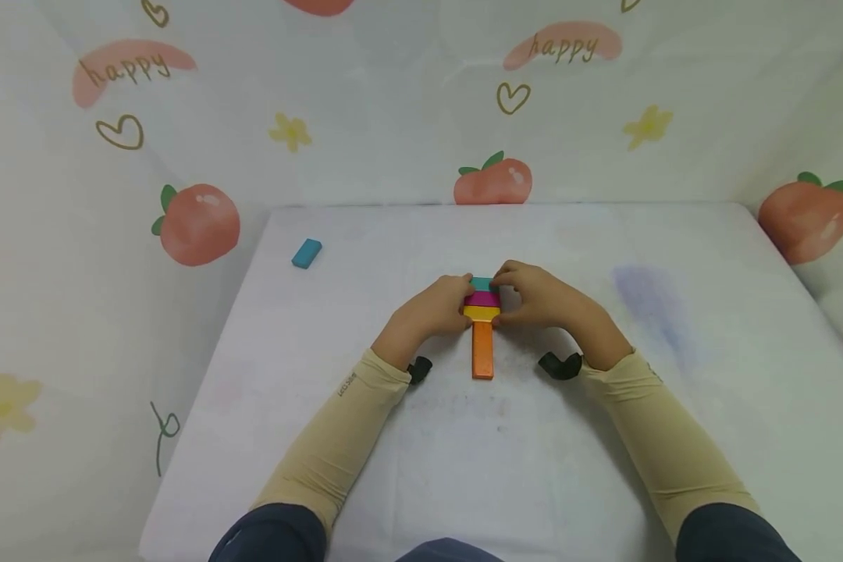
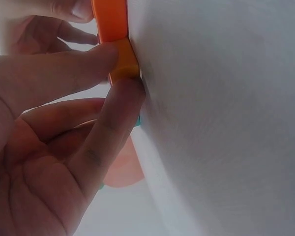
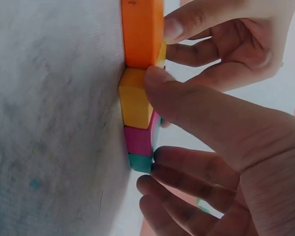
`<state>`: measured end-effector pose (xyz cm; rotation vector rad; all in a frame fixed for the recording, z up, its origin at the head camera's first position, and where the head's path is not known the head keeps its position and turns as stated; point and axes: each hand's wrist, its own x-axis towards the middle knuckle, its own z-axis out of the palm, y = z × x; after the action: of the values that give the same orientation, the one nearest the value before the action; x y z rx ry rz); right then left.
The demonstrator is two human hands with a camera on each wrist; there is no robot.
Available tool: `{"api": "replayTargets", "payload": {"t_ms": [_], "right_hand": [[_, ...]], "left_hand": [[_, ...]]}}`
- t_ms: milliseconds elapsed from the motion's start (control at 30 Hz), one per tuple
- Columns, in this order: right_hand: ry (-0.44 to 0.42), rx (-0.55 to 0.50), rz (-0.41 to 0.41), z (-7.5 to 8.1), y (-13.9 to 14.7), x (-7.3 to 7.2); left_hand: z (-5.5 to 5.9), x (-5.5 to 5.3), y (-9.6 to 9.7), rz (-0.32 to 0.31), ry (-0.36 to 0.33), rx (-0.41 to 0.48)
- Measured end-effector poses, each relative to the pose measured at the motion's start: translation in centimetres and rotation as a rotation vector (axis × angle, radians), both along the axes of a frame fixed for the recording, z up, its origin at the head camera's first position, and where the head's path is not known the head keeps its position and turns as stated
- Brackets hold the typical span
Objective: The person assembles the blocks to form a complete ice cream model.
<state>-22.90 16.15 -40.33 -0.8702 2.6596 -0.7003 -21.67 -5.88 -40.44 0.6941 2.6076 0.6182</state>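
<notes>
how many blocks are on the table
5: blue block at far left; teal block, magenta block, yellow block and orange block lined up mid-table; others may be hidden.

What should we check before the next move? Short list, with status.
1. Block order, near to far, orange, yellow, magenta, teal: ok.
2. Orange meets yellow: ok, no gap visible in the right wrist view.
3. Yellow, magenta and teal packed together: ok, no gaps visible from the right.
4. Left end of teal lined up with magenta: cannot tell, the left hand's fingers hide the edge.
5. Both hands off the row: not ok, left and right hand touch it.
6. Loose blue block apart from the row: ok, far left on the table.
</notes>
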Motion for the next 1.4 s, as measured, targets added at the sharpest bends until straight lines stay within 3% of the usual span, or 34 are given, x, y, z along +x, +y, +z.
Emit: {"api": "replayTargets", "payload": {"t_ms": [300, 733, 867, 967, 1100, 1300, 1400], "right_hand": [[-0.019, 0.013, -0.022, 0.4, 0.2, -0.2], [-0.032, 0.017, -0.021, 0.3, 0.0, -0.4], [-0.037, 0.018, -0.025, 0.1, 0.0, -0.3], [-0.036, 0.028, -0.028, 0.0, -0.1, -0.2], [-0.042, 0.050, -0.034, -0.1, -0.2, -0.1], [-0.035, 0.064, -0.023, 0.0, -0.3, 0.1], [-0.034, 0.072, -0.026, 0.1, -0.2, 0.1]], "left_hand": [[0.7, -0.2, 0.3, -0.005, 0.008, -0.017], [0.8, -0.4, -0.2, -0.013, -0.013, 0.009], [0.9, -0.4, -0.9, 0.011, -0.016, 0.025], [1.1, -0.6, -1.9, 0.076, 0.027, 0.016], [1.4, -1.4, -4.4, 0.219, 0.085, 0.038], [2.7, -2.6, -10.9, 0.467, 0.099, 0.276], [3.2, -2.7, -14.3, 0.603, 0.172, 0.391]]}}
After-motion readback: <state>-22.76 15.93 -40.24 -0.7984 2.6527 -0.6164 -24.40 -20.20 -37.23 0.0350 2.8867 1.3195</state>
